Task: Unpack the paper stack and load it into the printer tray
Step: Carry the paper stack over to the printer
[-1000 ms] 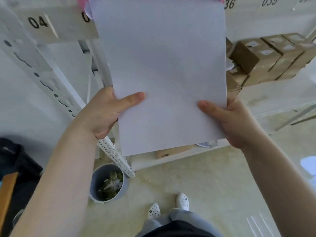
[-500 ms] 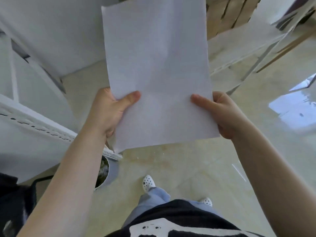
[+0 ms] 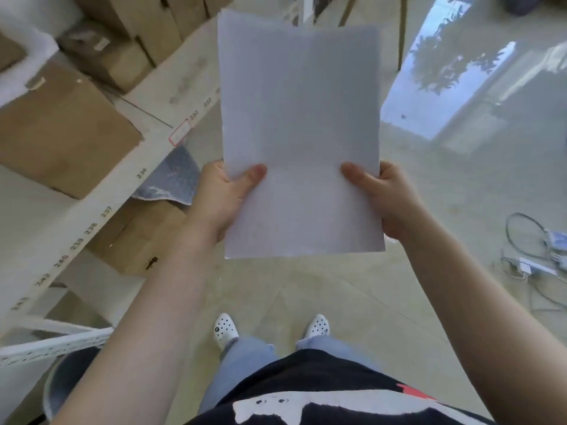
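A thin stack of plain white paper [image 3: 299, 124] is held upright in front of me, over the floor. My left hand [image 3: 225, 194] grips its lower left edge, thumb on the front face. My right hand [image 3: 385, 197] grips the lower right edge the same way. The fingers behind the sheets are hidden. No printer or tray shows in the head view.
A white shelf rack [image 3: 122, 191] with number labels runs along the left, loaded with brown cardboard boxes [image 3: 61, 130]. A grey bin [image 3: 58, 384] sits at lower left. Cables and a power strip [image 3: 534, 265] lie on the glossy floor at right. My white shoes [image 3: 225, 328] are below.
The view has swung to the right, away from the rack toward open floor. Both hands have kept their hold on the paper, which stays centred in front of me.
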The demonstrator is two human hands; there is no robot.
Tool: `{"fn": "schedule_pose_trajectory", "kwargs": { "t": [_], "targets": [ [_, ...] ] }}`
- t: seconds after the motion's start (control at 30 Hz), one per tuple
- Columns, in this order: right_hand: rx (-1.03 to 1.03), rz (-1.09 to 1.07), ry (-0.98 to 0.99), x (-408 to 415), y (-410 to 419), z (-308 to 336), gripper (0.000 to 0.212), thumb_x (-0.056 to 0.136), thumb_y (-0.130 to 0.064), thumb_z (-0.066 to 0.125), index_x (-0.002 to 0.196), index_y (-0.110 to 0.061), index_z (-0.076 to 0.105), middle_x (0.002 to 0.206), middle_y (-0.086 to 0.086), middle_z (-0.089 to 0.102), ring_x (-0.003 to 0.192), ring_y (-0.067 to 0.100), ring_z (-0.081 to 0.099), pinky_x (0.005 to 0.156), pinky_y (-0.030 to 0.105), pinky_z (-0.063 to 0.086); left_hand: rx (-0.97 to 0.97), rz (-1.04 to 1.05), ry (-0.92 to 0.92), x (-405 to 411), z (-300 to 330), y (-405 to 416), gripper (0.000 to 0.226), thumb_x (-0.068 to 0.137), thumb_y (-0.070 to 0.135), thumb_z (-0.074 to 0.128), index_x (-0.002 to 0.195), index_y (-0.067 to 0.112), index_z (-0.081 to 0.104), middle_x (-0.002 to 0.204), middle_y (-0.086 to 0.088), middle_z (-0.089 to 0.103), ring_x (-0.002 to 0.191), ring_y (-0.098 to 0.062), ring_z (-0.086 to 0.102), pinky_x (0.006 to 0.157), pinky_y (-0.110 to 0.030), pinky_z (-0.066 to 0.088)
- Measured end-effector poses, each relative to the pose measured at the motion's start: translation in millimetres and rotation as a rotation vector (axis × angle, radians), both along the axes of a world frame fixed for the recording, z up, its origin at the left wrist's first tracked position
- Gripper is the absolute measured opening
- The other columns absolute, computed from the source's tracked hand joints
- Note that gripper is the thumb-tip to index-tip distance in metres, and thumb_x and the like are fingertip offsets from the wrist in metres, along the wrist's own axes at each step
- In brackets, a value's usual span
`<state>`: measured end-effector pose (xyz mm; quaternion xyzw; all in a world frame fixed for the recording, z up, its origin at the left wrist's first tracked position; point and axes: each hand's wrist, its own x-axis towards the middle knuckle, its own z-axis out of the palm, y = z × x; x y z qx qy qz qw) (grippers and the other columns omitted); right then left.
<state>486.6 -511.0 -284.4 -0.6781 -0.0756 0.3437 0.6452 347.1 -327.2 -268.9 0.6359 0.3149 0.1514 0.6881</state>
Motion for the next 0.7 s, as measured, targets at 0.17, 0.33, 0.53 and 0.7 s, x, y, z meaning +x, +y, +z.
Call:
{"fn": "schedule_pose_trajectory", "kwargs": {
  "t": [0.17,0.33,0.53,0.7],
  "targets": [
    [0.011,-0.223,0.027,64.6,-85.6,-3.2,0.008,0.09,-0.013,0.06,0.085,-0.009,0.066,0.067,-0.006,0.075,0.06,0.01,0.071,0.056,0.027,0.058,-0.024,-0.228,0.008,111.0,-10.5,-64.1,0.01,0.086,0.011,0.064,0.095,0.007,0.068,0.068,0.012,0.074,0.065,-0.006,0.071,0.059,-0.023,0.056],
    [-0.035,-0.417,0.002,123.2,-144.6,-11.3,0.011,0.09,-0.014,0.062,0.079,-0.014,0.065,0.062,-0.009,0.073,0.056,0.007,0.069,0.057,0.028,0.059,-0.074,-0.377,0.015,209.7,-26.7,-109.2,0.017,0.086,0.008,0.064,0.102,0.005,0.066,0.071,0.01,0.075,0.067,-0.008,0.071,0.062,-0.024,0.057],
    [-0.09,-0.558,0.01,216.0,-184.9,-30.6,0.008,0.087,-0.02,0.066,0.08,-0.016,0.066,0.062,-0.011,0.073,0.055,0.005,0.067,0.056,0.024,0.057,-0.141,-0.524,0.06,334.6,-48.1,-142.9,0.009,0.086,0.007,0.063,0.095,0.007,0.066,0.065,0.01,0.073,0.06,-0.006,0.069,0.061,-0.025,0.058],
    [-0.126,-0.646,0.028,314.6,-194.5,-37.1,0.009,0.088,-0.018,0.065,0.08,-0.015,0.065,0.06,-0.012,0.071,0.054,0.005,0.066,0.054,0.023,0.056,-0.086,-0.6,0.084,456.0,-62.7,-152.6,0.004,0.085,0.009,0.066,0.088,0.012,0.067,0.063,0.013,0.072,0.059,-0.005,0.067,0.063,-0.027,0.057]
  ]
}}
